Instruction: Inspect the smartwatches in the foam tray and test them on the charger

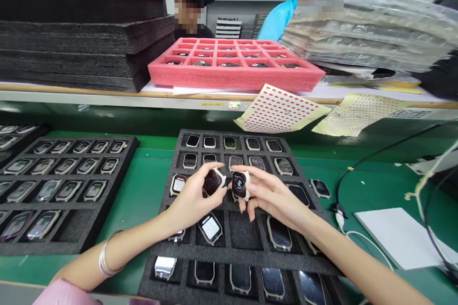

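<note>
Above the middle of a black foam tray (200, 257), my left hand (196, 195) pinches a smartwatch body (213, 182) with a dark screen and a pale case. Close beside it, my right hand (268, 193) grips a second watch body (239, 185) whose screen is lit with a small blue figure. Neither watch has a strap. Several more watch bodies lie in the tray's compartments around my hands. One of them, a watch with a lit white grid (210, 227), sits tilted just below my left hand. The compartment (245, 231) below my right hand holds nothing.
A second foam tray (89, 207) of watches lies to the left. On the right are a lone watch (320, 188), cables (339, 214) and a white sheet (404, 238). The shelf carries a pink foam tray (236, 77), black foam stacks (71, 38) and sticker sheets (279, 112). Two people sit beyond.
</note>
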### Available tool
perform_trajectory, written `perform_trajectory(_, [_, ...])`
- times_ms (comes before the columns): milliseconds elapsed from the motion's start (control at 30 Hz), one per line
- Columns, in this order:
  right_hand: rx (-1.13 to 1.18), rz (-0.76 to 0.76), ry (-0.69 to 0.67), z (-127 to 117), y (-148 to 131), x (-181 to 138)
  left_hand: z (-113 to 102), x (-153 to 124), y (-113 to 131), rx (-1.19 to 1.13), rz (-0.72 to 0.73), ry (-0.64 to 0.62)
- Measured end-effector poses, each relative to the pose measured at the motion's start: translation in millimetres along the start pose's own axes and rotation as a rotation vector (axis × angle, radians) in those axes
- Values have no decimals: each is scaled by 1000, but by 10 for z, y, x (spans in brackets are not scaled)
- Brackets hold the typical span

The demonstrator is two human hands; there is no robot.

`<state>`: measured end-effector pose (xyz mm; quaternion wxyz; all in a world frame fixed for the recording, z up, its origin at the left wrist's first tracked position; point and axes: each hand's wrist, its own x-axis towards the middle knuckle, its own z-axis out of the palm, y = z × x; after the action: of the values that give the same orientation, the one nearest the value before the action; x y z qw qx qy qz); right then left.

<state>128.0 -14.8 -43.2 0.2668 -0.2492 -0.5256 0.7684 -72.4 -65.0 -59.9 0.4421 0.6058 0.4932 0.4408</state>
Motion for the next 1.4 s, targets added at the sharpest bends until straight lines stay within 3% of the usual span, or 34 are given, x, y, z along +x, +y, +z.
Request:
perform_trajectory(267, [0, -5, -23, -3, 14, -19, -9, 16, -13, 102, 79, 2])
perform_trajectory(1400, [-59, -48, -42, -30, 14, -70, -46, -27, 43, 107, 70, 0])
